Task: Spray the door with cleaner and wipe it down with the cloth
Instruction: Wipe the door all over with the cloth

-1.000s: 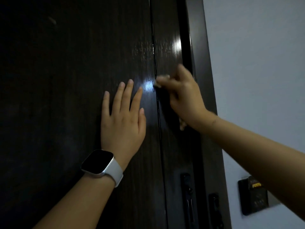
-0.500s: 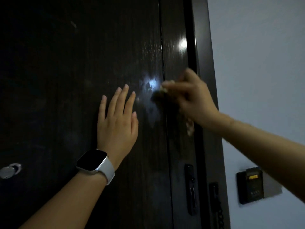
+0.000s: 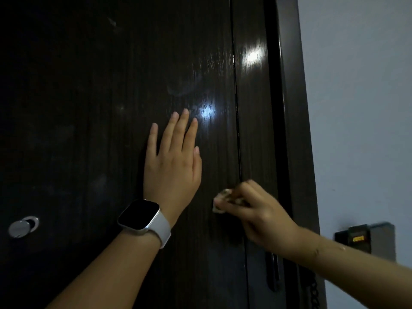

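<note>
Right hand [image 3: 260, 210] has dropped from beside the glare spot to lower on the door [image 3: 89, 108], near the vertical seam. Its fingers curl round a small wad of cloth [image 3: 220, 200], pressed to the panel; hand blurred. Left hand [image 3: 172, 161] lies flat on the door, fingers straight, holding nothing; watch [image 3: 142, 217] on its wrist. Round metal fitting [image 3: 22, 226] low left. Wall unit [image 3: 361, 239] at right.
</note>
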